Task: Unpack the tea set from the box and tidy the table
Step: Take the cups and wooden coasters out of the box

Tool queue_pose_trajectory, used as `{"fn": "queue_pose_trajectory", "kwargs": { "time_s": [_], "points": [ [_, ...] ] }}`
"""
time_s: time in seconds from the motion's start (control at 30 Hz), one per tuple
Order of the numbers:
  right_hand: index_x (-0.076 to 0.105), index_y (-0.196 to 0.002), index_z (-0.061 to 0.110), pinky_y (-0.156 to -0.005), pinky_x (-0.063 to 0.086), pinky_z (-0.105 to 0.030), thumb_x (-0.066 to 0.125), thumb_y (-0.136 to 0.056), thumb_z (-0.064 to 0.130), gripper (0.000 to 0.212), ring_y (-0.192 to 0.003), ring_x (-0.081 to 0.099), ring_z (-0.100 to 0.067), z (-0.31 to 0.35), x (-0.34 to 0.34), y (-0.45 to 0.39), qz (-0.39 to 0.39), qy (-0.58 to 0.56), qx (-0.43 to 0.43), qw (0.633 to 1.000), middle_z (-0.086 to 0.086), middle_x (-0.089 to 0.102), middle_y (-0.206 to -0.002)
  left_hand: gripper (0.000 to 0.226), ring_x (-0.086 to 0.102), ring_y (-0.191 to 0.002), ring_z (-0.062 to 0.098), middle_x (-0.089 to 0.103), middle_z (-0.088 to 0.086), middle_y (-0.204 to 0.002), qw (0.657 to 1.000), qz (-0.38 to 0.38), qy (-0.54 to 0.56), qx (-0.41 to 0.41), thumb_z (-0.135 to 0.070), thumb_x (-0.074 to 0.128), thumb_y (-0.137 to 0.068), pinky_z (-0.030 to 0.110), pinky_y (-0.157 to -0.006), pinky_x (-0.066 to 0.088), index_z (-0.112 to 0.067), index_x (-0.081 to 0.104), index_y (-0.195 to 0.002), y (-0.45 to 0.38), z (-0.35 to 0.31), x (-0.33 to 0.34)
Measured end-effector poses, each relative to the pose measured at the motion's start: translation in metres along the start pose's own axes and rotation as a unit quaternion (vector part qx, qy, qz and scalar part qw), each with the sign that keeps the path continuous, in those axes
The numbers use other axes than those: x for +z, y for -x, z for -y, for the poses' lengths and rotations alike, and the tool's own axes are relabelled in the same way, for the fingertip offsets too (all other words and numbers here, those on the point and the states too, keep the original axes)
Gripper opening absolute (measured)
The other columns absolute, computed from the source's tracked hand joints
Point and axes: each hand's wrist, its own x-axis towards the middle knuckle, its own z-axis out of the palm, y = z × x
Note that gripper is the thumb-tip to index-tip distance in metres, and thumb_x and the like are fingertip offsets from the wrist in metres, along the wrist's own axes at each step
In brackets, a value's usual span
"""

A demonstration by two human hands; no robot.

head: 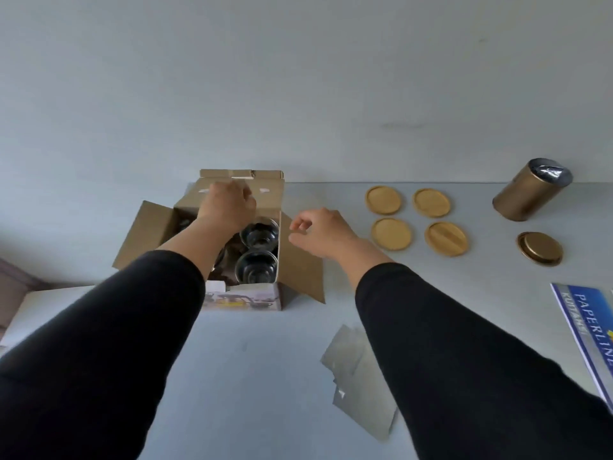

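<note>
An open cardboard box stands on the white table at centre left, its flaps spread out. Inside it, two clear glass cups sit one behind the other along the right side. My left hand reaches over the box and its curled fingers grip the far flap. My right hand hovers just right of the box above the right flap, fingers loosely curled, holding nothing. Several round wooden coasters lie in a square layout to the right.
A gold cylindrical tin stands at the back right, its gold lid lying in front of it. A blue paper ream lies at the right edge. Grey cardboard inserts lie on the table under my right forearm.
</note>
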Motion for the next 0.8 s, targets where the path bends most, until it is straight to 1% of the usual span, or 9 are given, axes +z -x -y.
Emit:
{"fn": "queue_pose_trajectory", "kwargs": {
  "time_s": [0.07,0.13,0.23,0.3,0.33,0.4,0.5,0.63,0.8],
  "points": [
    [0.068,-0.105,0.016,-0.078,0.038,-0.022,0.061,-0.088,0.023,0.02,-0.09,0.05,-0.015,0.017,0.021,0.005,0.01,0.023,-0.001,1.0,-0.002,0.061,-0.106,0.031,0.063,-0.099,0.028,0.067,0.014,-0.109,0.999,0.036,-0.018,0.009,-0.022,0.049,-0.092,0.036,-0.086,0.054,-0.007,0.065,-0.112,0.0,0.022,-0.006],
    [0.07,-0.104,0.015,-0.081,0.044,-0.025,0.062,-0.087,0.02,0.019,-0.093,0.056,-0.018,0.028,0.037,0.006,-0.002,0.052,0.005,0.999,-0.004,0.065,-0.107,0.033,0.063,-0.1,0.028,0.068,0.012,-0.109,0.997,0.069,-0.029,0.02,-0.026,0.049,-0.091,0.036,-0.087,0.054,-0.008,0.066,-0.113,-0.002,0.033,-0.004],
    [0.07,-0.102,0.012,-0.091,0.051,-0.035,0.062,-0.085,0.013,0.018,-0.102,0.06,-0.027,0.036,0.053,0.004,-0.02,0.107,0.033,0.994,-0.011,0.061,-0.112,0.034,0.062,-0.094,0.027,0.068,0.01,-0.105,0.993,0.104,-0.051,0.02,-0.034,0.051,-0.091,0.031,-0.074,0.049,-0.008,0.068,-0.106,-0.005,0.039,0.005],
    [0.068,-0.107,0.01,-0.091,0.05,-0.037,0.059,-0.087,0.012,0.021,-0.107,0.058,-0.031,0.039,0.061,0.002,-0.022,0.149,0.052,0.987,-0.013,0.056,-0.118,0.034,0.057,-0.085,0.026,0.063,0.009,-0.095,0.991,0.116,-0.068,-0.003,-0.037,0.054,-0.09,0.031,-0.068,0.045,-0.005,0.065,-0.093,-0.004,0.041,0.011],
    [0.066,-0.11,0.009,-0.089,0.05,-0.036,0.058,-0.089,0.013,0.023,-0.107,0.058,-0.032,0.04,0.063,0.001,-0.025,0.165,0.059,0.984,-0.013,0.053,-0.12,0.032,0.055,-0.084,0.026,0.059,0.009,-0.091,0.99,0.116,-0.074,-0.014,-0.038,0.056,-0.089,0.033,-0.071,0.045,-0.006,0.06,-0.087,-0.004,0.041,0.015],
    [0.063,-0.113,0.009,-0.083,0.048,-0.035,0.057,-0.09,0.015,0.025,-0.103,0.057,-0.031,0.041,0.068,-0.002,-0.037,0.187,0.074,0.979,-0.011,0.05,-0.12,0.03,0.056,-0.09,0.028,0.055,0.009,-0.088,0.989,0.116,-0.087,-0.031,-0.038,0.057,-0.088,0.039,-0.085,0.045,-0.009,0.054,-0.084,-0.005,0.042,0.022],
    [0.063,-0.11,0.008,-0.076,0.041,-0.032,0.056,-0.09,0.016,0.021,-0.105,0.052,-0.028,0.042,0.077,-0.006,-0.056,0.218,0.091,0.97,-0.011,0.046,-0.122,0.028,0.057,-0.099,0.029,0.061,0.01,-0.094,0.986,0.13,-0.099,-0.043,-0.037,0.058,-0.087,0.047,-0.1,0.035,-0.01,0.057,-0.084,-0.009,0.045,0.03],
    [0.064,-0.106,0.01,-0.083,0.038,-0.033,0.054,-0.092,0.014,0.018,-0.114,0.043,-0.026,0.044,0.085,-0.011,-0.093,0.232,0.098,0.963,-0.009,0.044,-0.127,0.027,0.057,-0.098,0.029,0.064,0.011,-0.097,0.987,0.122,-0.09,-0.054,-0.036,0.059,-0.087,0.048,-0.103,0.032,-0.009,0.062,-0.088,-0.016,0.049,0.039],
    [0.066,-0.103,0.015,-0.091,0.035,-0.037,0.057,-0.091,0.022,0.016,-0.12,0.037,-0.024,0.044,0.086,-0.012,-0.119,0.248,0.102,0.956,-0.005,0.044,-0.13,0.024,0.056,-0.103,0.03,0.061,0.011,-0.1,0.988,0.119,-0.089,-0.046,-0.029,0.06,-0.085,0.045,-0.1,0.034,-0.007,0.062,-0.097,-0.018,0.046,0.04]
  ]
}}
